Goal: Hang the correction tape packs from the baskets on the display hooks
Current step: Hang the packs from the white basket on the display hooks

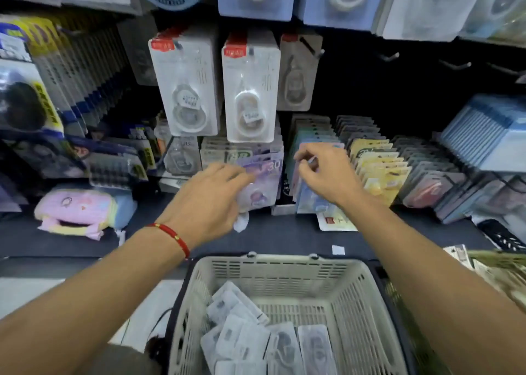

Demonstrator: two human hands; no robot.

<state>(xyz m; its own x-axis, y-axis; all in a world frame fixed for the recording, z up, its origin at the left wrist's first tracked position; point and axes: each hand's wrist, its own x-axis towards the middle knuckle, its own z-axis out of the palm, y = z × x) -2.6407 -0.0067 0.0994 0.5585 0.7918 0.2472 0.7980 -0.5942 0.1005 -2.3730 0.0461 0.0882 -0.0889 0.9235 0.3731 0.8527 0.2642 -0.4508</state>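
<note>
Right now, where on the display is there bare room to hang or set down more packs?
Bare hooks on the dark panel right of the white packs. Bare ledge between the basket and the standing packs. Crowded: the lower rows at the left hand and right hand.

Dark shelf ledge (284, 238) across mid-frame, bearing a pastel pouch (76, 208) at left, a flat carded pack (336, 221) right of centre, and a white slip (338, 250).

Left hand (210, 201) grip hidden behind knuckles, basket (284, 269) cropped below, labels blurred
</note>
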